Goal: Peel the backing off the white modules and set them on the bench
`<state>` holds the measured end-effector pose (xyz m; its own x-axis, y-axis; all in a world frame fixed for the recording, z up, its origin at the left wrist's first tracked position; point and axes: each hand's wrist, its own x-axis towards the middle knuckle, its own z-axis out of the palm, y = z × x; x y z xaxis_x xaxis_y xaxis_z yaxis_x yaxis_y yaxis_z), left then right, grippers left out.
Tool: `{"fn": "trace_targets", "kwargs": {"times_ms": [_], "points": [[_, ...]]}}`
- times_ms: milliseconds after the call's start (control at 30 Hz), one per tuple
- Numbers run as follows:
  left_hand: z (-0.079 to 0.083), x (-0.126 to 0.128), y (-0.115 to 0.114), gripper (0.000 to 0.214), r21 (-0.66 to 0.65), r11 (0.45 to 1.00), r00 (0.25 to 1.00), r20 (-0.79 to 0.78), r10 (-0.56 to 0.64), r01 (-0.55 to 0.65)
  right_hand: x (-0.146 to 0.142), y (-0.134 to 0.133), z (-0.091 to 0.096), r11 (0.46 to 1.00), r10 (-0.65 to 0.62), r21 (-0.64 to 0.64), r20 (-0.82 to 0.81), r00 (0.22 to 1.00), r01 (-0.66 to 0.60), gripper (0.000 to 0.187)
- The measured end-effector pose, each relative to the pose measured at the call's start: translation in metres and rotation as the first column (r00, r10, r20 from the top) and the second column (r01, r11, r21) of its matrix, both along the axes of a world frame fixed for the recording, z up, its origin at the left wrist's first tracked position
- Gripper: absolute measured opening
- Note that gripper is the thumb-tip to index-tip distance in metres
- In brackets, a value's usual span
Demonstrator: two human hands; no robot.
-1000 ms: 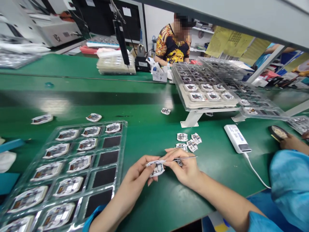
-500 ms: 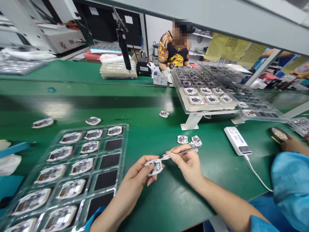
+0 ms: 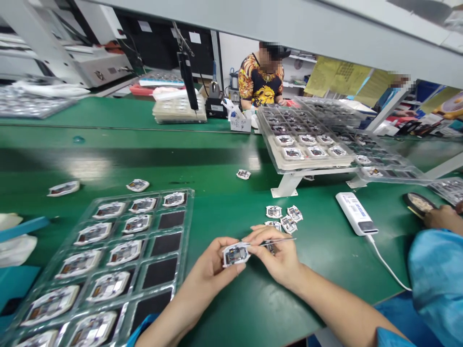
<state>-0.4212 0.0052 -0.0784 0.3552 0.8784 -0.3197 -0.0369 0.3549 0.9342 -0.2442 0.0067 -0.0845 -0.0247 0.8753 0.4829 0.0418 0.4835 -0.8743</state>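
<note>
My left hand [image 3: 208,274] grips a small white-framed electronic housing [image 3: 236,254] by its edges, thumb below and fingers behind. Its open side, with dark and metallic parts, faces me. My right hand [image 3: 280,258] is closed around thin metal tweezers [image 3: 271,241], which lie almost level across the fingers. The right fingertips are at the housing's upper right edge; whether they press on it I cannot tell. Just beyond that hand, several similar housings [image 3: 274,211] lie loose on the green table [image 3: 217,212]. Left of my left hand is a clear compartment tray [image 3: 191,212] with housings in many of its pockets.
A white handheld device [image 3: 356,212] with a cable lies at right, near a co-worker's blue sleeve [image 3: 437,279] and a round dish [image 3: 419,202]. Stacked trays [image 3: 307,161] rest on a white stand [image 3: 285,185]. A black electric screwdriver [image 3: 187,79] hangs beyond. Another person [image 3: 262,79] sits opposite.
The housing has been turned in my left hand, and the thumb has moved from its face to its lower edge. The tweezers have swung away from the housing to lie across my right hand.
</note>
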Motion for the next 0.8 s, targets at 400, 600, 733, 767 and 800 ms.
{"fn": "trace_targets", "kwargs": {"times_ms": [400, 600, 733, 767, 800], "points": [[0.008, -0.011, 0.016, 0.021, 0.311, 0.933, 0.971, -0.207, -0.118, 0.18, 0.008, -0.005, -0.005, 0.984, -0.097, 0.158, 0.1, 0.99, 0.081, 0.02], [0.01, -0.052, 0.117, 0.031, 0.559, 0.808, 0.71, -0.644, 0.284, 0.184, 0.008, -0.007, -0.002, 0.949, -0.125, 0.31, 0.226, 0.966, 0.051, 0.023], [0.01, -0.09, 0.189, 0.033, 0.59, 0.803, 0.441, -0.745, 0.501, 0.083, 0.007, -0.005, -0.001, 0.927, -0.136, 0.373, 0.264, 0.955, 0.029, 0.021], [0.011, -0.102, 0.2, 0.036, 0.578, 0.814, 0.382, -0.767, 0.516, 0.061, 0.006, -0.004, -0.002, 0.928, -0.139, 0.371, 0.281, 0.95, 0.027, 0.021], [0.012, -0.113, 0.208, 0.038, 0.566, 0.823, 0.326, -0.785, 0.526, 0.037, 0.006, -0.004, -0.002, 0.93, -0.147, 0.367, 0.288, 0.946, 0.033, 0.02]]}}
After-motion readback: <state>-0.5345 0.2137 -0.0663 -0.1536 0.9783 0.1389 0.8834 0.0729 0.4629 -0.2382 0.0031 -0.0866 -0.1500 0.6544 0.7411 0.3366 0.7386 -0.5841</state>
